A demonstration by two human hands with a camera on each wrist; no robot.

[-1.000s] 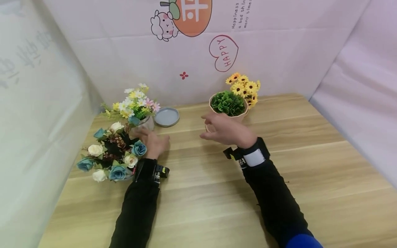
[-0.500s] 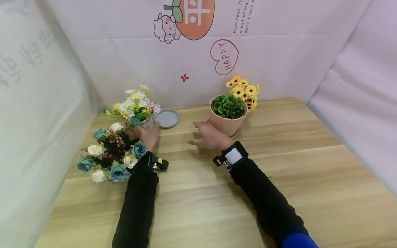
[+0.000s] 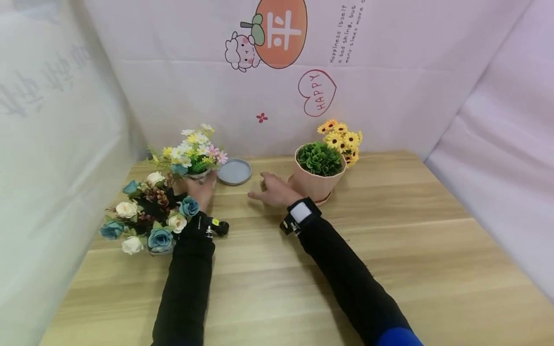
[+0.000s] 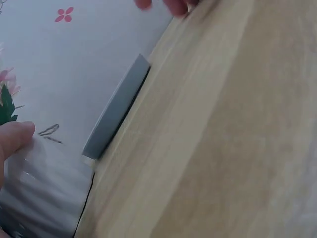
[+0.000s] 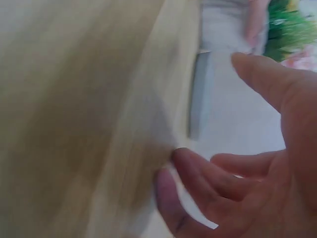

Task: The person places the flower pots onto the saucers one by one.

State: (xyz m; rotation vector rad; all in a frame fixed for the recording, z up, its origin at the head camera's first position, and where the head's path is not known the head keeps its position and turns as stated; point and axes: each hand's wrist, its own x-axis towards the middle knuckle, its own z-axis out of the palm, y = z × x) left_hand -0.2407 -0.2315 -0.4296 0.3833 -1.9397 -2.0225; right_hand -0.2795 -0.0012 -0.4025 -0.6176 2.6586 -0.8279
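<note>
At the back left, my left hand (image 3: pixel 202 191) grips a small whitish flowerpot (image 4: pixel 49 183) of white, yellow and pink flowers (image 3: pixel 195 149). Its thumb (image 4: pixel 15 139) lies along the upper part of the pot in the left wrist view; the other fingers are mostly hidden. Just right of that pot, a round grey saucer (image 3: pixel 234 172) lies flat on the table. My right hand (image 3: pixel 277 190) hovers to the right of the saucer, apart from it, thumb and fingers spread and loosely bent with nothing between them.
Blue and cream artificial roses (image 3: pixel 151 211) crowd the left forearm. Behind the right wrist stands a pink pot (image 3: pixel 318 185) of green leaves, with yellow flowers (image 3: pixel 346 142) behind it. White cloth (image 3: pixel 389 96) encloses the wooden table (image 3: pixel 268 288) at the back and sides.
My right hand has moved left, from in front of the pink pot to near the saucer. My left hand has closed round the whitish flowerpot. The head view has tilted slightly upward.
</note>
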